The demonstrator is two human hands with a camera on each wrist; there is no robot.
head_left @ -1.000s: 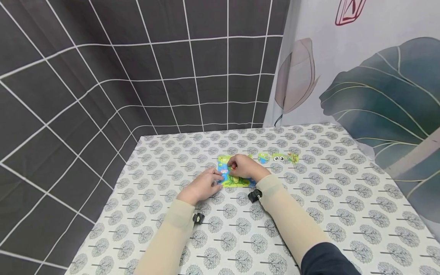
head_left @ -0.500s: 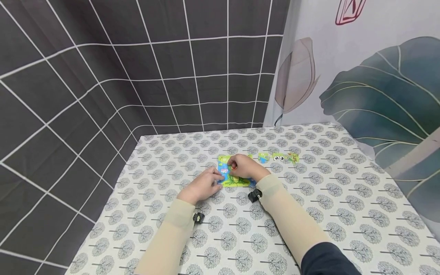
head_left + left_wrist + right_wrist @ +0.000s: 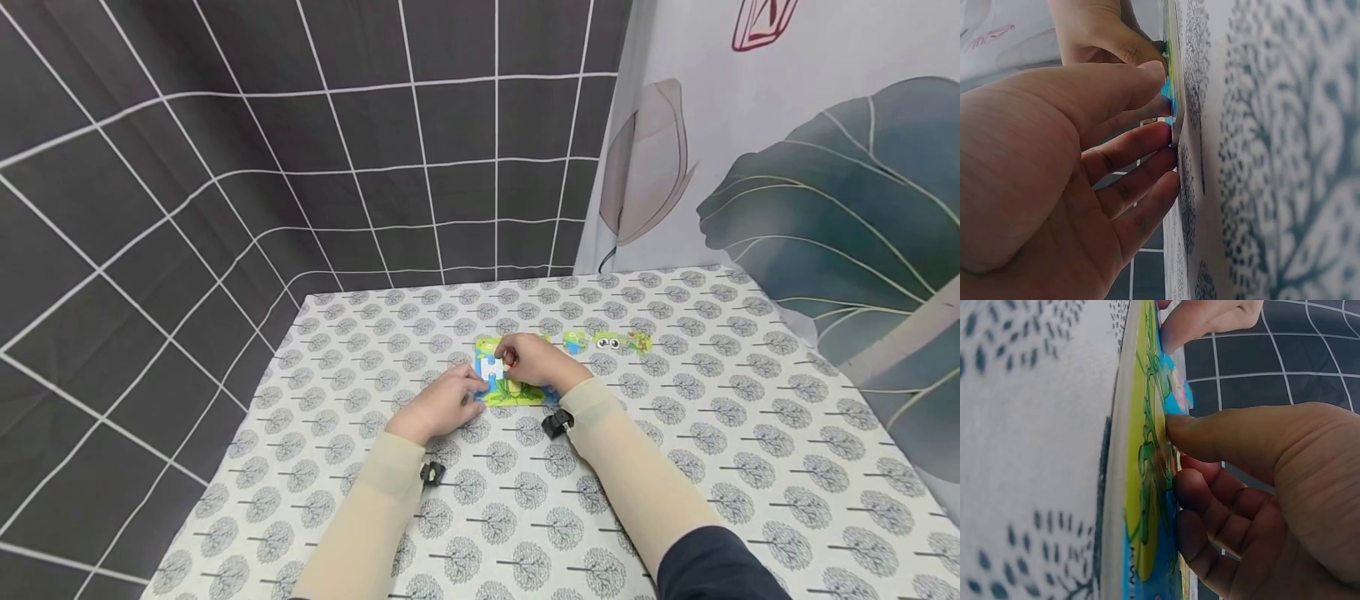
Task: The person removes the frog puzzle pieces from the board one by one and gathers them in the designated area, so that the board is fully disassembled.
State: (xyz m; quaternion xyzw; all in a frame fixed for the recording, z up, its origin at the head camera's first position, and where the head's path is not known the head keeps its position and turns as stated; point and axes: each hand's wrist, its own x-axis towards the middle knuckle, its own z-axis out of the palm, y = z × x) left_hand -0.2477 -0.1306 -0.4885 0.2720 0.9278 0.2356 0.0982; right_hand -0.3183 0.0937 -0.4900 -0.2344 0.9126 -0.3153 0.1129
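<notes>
Beige sleeves point(image 3: 363, 504) lie nearest, over a tree-printed cloth point(image 3: 517, 525). The left hand point(image 3: 442, 404) holds nothing; its fingers are loosely spread, tips touching the left edge of the frog puzzle point(image 3: 519, 398), flat on the cloth. The right hand point(image 3: 534, 360) bends over the puzzle; whether it pinches a piece, I cannot tell. Between them shows a white jigsaw-shaped patch point(image 3: 491, 367). Beyond, rightward, lie loose pieces point(image 3: 608, 342); behind hangs a dark gridded curtain point(image 3: 360, 125).
</notes>
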